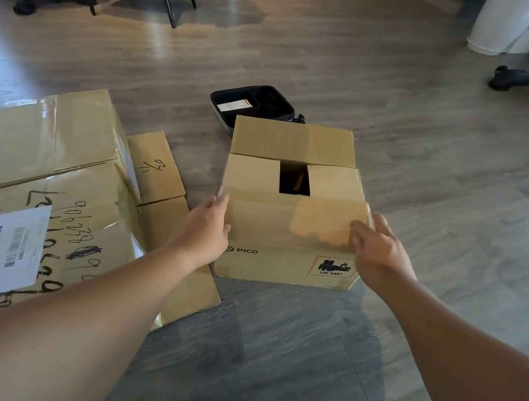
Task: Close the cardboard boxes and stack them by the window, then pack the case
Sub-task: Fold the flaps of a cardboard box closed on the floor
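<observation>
- Small cardboard box (pixel 288 238), printed "PICO" with a hazard label: stands on the floor (pixel 407 119) at centre of view. Two side flaps lie down, leaving a dark gap between them; the far flap (pixel 294 142) lies folded down over the top at 12 o'clock; the near flap (pixel 295 215) is blurred and appears partway down. Judged: closing is in hand, not complete.
- Large cardboard box (pixel 50 187), with handwriting and a white shipping label (pixel 4 256): lies at 9 o'clock of the small box, close beside it. Its top looks closed along a taped seam, though a side flap (pixel 157 166) appears to splay onto the floor. Closure uncertain.
- Case (pixel 252 104), dark, open, with a pale card inside: on the floor at 12 o'clock, just behind the small box. Not yet packed.
- Stacking: neither box is stacked; no window is plainly identifiable in view. Judged: early in the task, with closing, stacking and packing all left.
- Left hand (pixel 208 226): fingers (pixel 221 202) loosely extended, lying against the left top edge of the small box; nothing grasped.
- Right hand (pixel 376 249): fingers (pixel 360 234) spread and slack, touching the near flap at its right corner; pressing, not gripping.
</observation>
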A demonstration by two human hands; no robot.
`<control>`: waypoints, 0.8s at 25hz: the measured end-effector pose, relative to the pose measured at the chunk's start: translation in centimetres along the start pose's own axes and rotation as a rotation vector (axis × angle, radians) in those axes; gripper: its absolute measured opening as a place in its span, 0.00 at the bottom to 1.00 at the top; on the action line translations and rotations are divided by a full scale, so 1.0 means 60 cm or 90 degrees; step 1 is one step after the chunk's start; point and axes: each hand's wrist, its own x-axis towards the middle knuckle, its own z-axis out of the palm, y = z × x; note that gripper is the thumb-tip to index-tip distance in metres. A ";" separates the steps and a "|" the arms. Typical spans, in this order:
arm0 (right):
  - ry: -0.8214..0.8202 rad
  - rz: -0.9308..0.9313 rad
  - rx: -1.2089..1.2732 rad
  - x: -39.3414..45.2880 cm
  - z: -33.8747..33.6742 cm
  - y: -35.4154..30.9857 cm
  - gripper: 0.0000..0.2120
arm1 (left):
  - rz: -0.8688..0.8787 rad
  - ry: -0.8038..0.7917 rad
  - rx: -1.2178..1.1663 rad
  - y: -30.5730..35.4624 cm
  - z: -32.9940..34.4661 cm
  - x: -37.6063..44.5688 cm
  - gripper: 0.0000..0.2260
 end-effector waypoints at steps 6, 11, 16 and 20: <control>0.049 -0.006 -0.097 -0.007 0.006 -0.010 0.12 | -0.038 0.042 0.053 0.019 0.002 0.018 0.13; 0.074 -0.020 -0.293 -0.030 -0.024 -0.012 0.10 | -0.023 0.037 0.172 0.014 -0.006 0.000 0.15; 0.055 0.024 -0.196 0.056 -0.047 -0.027 0.10 | -0.026 0.040 0.089 0.024 0.021 -0.005 0.15; -0.023 0.156 -0.108 0.101 -0.030 -0.013 0.17 | -0.020 0.033 -0.035 0.019 0.021 0.022 0.18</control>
